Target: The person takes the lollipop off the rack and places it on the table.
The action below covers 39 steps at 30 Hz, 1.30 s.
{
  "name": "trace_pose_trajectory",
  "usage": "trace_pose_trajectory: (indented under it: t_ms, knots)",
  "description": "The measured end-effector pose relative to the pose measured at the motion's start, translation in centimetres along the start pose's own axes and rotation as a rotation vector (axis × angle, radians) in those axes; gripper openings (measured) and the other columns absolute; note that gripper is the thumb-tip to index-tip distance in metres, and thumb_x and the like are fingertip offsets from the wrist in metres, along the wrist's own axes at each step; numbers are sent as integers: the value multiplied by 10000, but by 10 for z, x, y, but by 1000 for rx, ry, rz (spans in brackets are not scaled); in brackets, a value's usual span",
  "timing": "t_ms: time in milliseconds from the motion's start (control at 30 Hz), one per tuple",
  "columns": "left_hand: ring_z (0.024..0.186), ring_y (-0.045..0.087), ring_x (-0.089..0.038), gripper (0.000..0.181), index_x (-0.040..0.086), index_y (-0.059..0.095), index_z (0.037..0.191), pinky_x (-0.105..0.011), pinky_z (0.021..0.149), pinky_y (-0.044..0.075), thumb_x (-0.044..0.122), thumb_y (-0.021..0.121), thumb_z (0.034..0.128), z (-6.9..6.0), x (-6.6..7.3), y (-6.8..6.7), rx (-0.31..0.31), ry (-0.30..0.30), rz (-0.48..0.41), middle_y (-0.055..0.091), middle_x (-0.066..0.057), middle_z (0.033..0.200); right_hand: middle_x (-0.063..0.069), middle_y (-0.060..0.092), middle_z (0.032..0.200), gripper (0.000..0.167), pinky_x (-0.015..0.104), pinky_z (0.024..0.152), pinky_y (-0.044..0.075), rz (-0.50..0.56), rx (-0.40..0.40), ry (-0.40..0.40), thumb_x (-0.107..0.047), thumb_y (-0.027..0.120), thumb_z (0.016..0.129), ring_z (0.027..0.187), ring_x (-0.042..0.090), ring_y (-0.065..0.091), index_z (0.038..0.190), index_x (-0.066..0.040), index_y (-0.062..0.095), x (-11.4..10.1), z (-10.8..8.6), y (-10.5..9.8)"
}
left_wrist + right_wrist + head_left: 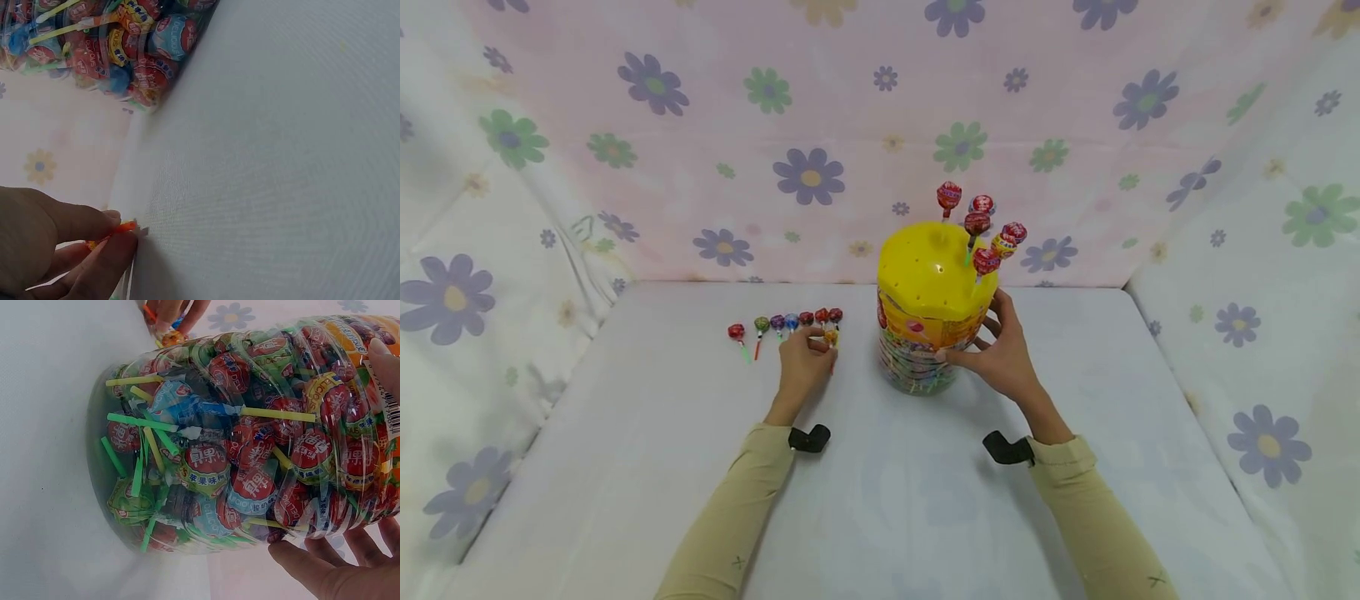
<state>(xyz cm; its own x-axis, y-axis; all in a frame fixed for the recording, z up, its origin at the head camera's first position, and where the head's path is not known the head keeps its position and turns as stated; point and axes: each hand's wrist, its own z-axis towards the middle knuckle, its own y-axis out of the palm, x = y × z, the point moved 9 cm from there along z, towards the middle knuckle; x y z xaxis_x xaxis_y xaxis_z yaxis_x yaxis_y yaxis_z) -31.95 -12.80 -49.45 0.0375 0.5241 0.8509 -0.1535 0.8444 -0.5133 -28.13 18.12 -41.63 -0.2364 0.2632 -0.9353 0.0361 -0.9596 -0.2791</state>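
My left hand (805,365) pinches a yellow-orange lollipop (831,337) between thumb and fingers at the right end of a row of lollipops. In the left wrist view, the orange stick (126,226) pokes out between the fingertips. My right hand (1006,358) grips the right side of a clear plastic jar (206,462), thumb on the front and fingers around the back. Wrapped lollipops with green and yellow sticks fill the jar. Several lollipops (977,223) stand upright in its yellow lid (917,267), mostly on the right side.
To the left of the jar, several lollipops (777,322) lie in a row on the white table (895,500), including a red one (737,332) at the left end. Flower-patterned cloth (715,192) hangs behind the table and along both sides.
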Motion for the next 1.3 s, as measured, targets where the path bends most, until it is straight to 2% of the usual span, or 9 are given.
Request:
trace_pose_trajectory:
  t_ms: [333, 433, 533, 600, 700, 833, 933, 1100, 1300]
  knots:
    - [695, 699, -278, 376, -120, 651, 1173, -266, 580, 544, 24, 757, 842, 0, 0, -1, -16, 33, 61, 735, -221, 850, 114, 393, 1503, 999, 586, 1085, 458, -7, 6, 18, -94, 870, 802, 1403, 374, 448, 1573, -186, 242, 2, 0, 1]
    - [710, 704, -288, 368, -113, 658, 1172, -253, 573, 527, 62, 761, 865, -2, 3, -7, -48, 23, 89, 733, -226, 867, 118, 394, 1503, 997, 585, 1082, 460, -13, 6, 19, -102, 873, 800, 1403, 377, 447, 1571, -178, 245, 1, 0, 1]
    - [757, 728, -329, 356, -108, 659, 1191, -264, 564, 548, 89, 743, 907, -5, 16, -15, -106, 29, 85, 732, -242, 915, 119, 389, 1509, 999, 586, 1084, 459, -17, 1, 21, -105, 873, 800, 1406, 378, 442, 1572, -178, 243, 0, 0, 1]
    - [805, 740, -363, 353, -99, 650, 1228, -274, 586, 592, 109, 709, 950, -6, 32, -21, -144, 65, 42, 725, -247, 971, 118, 386, 1514, 1003, 590, 1088, 454, -15, -5, 21, -99, 871, 801, 1411, 379, 437, 1575, -180, 239, 0, -1, 1]
    - [846, 738, -413, 349, -70, 633, 1282, -316, 664, 636, 125, 663, 994, -6, 71, -35, -166, 163, -122, 714, -259, 1035, 116, 388, 1513, 1007, 590, 1088, 454, -12, -13, 15, -87, 868, 801, 1413, 378, 436, 1579, -185, 235, 0, -1, -1]
    - [799, 745, -219, 293, -50, 670, 1232, -286, 704, 632, 55, 694, 960, -3, 138, -63, -53, 369, -363, 709, -242, 997, 122, 391, 1509, 1003, 588, 1079, 462, -14, -14, 8, -82, 864, 804, 1413, 381, 437, 1578, -177, 233, -1, 0, -3]
    - [807, 715, -94, 291, -63, 676, 1202, -259, 719, 627, -3, 721, 921, -1, 183, -74, 7, 492, -469, 700, -217, 990, 122, 388, 1509, 1001, 587, 1077, 464, -13, -11, 13, -87, 867, 803, 1413, 382, 437, 1576, -173, 236, -1, 0, -4]
    - [939, 727, -200, 325, -71, 649, 1242, -307, 824, 625, -19, 707, 927, 7, 233, -62, -44, 571, -513, 695, -218, 1080, 118, 386, 1515, 1002, 585, 1082, 461, -11, -7, 21, -92, 867, 804, 1417, 379, 435, 1577, -181, 237, 0, 0, -4]
    - [1089, 694, -353, 368, -88, 615, 1287, -371, 952, 590, -26, 694, 933, 15, 265, -32, -122, 593, -530, 684, -251, 1169, 114, 383, 1522, 1006, 580, 1082, 465, -11, -12, 35, -108, 870, 805, 1422, 377, 430, 1579, -193, 233, 3, 1, -2]
